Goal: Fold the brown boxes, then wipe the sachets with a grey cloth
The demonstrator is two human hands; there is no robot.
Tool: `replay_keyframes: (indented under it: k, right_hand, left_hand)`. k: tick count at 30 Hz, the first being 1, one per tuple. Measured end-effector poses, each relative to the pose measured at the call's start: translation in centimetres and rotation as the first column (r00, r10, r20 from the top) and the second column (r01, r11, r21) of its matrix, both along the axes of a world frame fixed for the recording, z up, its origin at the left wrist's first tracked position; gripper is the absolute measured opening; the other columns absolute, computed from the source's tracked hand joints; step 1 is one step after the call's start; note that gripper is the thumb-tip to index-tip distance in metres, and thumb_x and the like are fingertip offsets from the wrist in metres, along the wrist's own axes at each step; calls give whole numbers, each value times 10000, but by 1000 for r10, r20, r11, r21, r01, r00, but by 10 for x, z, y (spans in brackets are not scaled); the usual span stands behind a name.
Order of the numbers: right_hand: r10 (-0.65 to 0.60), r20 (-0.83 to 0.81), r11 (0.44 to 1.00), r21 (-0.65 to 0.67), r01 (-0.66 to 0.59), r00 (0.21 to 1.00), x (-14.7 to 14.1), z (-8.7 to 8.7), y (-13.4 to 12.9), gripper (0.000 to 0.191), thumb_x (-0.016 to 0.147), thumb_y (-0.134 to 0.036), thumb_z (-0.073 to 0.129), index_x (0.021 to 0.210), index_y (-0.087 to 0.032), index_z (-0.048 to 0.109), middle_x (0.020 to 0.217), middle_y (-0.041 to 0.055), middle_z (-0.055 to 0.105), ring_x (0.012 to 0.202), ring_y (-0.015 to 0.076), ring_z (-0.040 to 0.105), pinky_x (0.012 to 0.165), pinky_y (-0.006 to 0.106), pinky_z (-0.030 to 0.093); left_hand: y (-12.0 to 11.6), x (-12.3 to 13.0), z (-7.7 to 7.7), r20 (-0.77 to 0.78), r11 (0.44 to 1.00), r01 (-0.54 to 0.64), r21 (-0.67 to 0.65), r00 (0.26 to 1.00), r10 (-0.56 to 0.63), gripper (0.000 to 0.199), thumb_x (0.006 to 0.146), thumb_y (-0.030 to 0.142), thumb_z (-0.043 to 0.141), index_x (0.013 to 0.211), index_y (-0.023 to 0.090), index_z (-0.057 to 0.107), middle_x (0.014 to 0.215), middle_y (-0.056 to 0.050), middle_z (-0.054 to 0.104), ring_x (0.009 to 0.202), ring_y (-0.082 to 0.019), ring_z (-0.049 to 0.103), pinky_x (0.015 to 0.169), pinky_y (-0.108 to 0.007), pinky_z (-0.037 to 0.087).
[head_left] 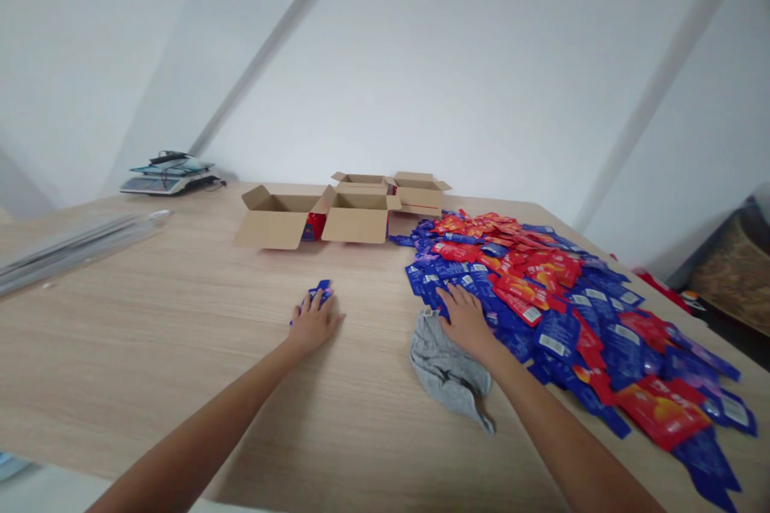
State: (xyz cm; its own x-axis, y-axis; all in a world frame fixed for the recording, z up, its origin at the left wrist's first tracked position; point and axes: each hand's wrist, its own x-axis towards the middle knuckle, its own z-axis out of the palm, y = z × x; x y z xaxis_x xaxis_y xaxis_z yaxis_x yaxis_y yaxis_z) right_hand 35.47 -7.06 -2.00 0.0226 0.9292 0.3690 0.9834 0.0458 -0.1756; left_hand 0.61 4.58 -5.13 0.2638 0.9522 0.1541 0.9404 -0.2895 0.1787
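On the wooden table, my left hand (315,322) lies with its fingers spread over a small blue packet (325,285), partly hidden beneath them. My right hand (464,319) rests, fingers apart, on the near left edge of a large heap of blue packets (558,334) and red packets (662,410). A crumpled grey cloth (448,373) lies under and beside the right wrist, left of the heap.
Open cardboard boxes (354,226) stand at the back middle, with red and blue packets showing beside them. A scale (168,183) with things stacked on it is at the back left. Long plastic-wrapped strips (78,248) lie at the left.
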Motion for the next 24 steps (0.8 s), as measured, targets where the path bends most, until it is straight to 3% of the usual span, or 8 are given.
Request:
replay_keyframes:
  k: [3, 7, 10, 14, 16, 19, 22, 24]
  right_hand:
    - [-47, 124, 997, -58, 55, 991, 1, -15, 15, 534, 788, -256, 495, 1318, -194, 478, 1408, 143, 414, 1312, 319, 302, 1031, 511, 201]
    - [-39, 199, 999, -23, 44, 979, 3, -25, 17, 501, 799, -264, 486, 1291, -169, 497, 1386, 161, 438, 1305, 322, 313, 1032, 502, 192]
    - [-4, 235, 1000, 6, 3, 972, 6, -26, 15, 431, 836, -236, 451, 1251, -149, 526, 1359, 168, 469, 1292, 302, 350, 1042, 481, 208]
    - [114, 255, 993, 3, -119, 960, 13, -25, 10, 401, 847, -114, 380, 1203, -118, 564, 1299, 169, 531, 1248, 244, 433, 1057, 412, 245]
    - [161, 224, 986, 3, -166, 961, 17, -18, 7, 414, 817, -58, 365, 1160, -122, 589, 1242, 155, 580, 1203, 222, 482, 1049, 387, 275]
    - [147, 90, 983, 96, -156, 985, 24, 6, 4, 396, 812, -57, 348, 1104, -139, 603, 1129, 129, 643, 1104, 214, 548, 1006, 374, 332]
    - [53, -226, 964, 266, 9, 973, 20, 39, 5, 341, 841, -160, 346, 1067, -159, 602, 975, 86, 671, 897, 216, 601, 865, 368, 423]
    - [57, -472, 953, 288, 92, 880, 7, 56, 10, 328, 822, -216, 355, 1014, -180, 619, 850, 35, 664, 738, 194, 591, 746, 340, 450]
  left_hand:
    - [5, -11, -4, -111, 999, 1, 40, 994, 3, 477, 927, 443, 352, 1378, 294, 400, 1499, -83, 272, 1370, -347, 191, 1045, -552, 177]
    - [7, -20, 6, -123, 991, -62, 120, 990, 76, 555, 891, 520, 402, 1394, 287, 380, 1501, -110, 255, 1376, -407, 101, 1028, -635, 86]
    - [-4, -8, 12, -77, 974, 33, 222, 997, -17, 573, 881, 504, 441, 1398, 264, 378, 1504, -114, 245, 1393, -369, 50, 1061, -596, 36]
    - [-26, 21, 9, 65, 964, 195, 183, 976, -210, 521, 896, 385, 457, 1395, 259, 371, 1479, -102, 307, 1387, -307, 162, 1091, -533, 117]
    - [-36, 33, 8, 163, 952, 274, 135, 942, -294, 525, 886, 311, 468, 1395, 245, 358, 1467, -103, 328, 1374, -280, 212, 1090, -507, 180]
    - [-48, 48, 12, 323, 918, 385, 92, 861, -394, 553, 857, 235, 482, 1393, 218, 349, 1461, -109, 331, 1367, -245, 237, 1098, -460, 227]
    - [-59, 68, 30, 504, 875, 474, 99, 734, -455, 565, 859, 267, 501, 1397, 203, 341, 1460, -115, 328, 1362, -221, 257, 1119, -420, 213]
    - [-64, 86, 46, 655, 852, 516, 93, 613, -442, 597, 852, 342, 544, 1397, 211, 340, 1459, -111, 333, 1346, -223, 293, 1118, -413, 222]
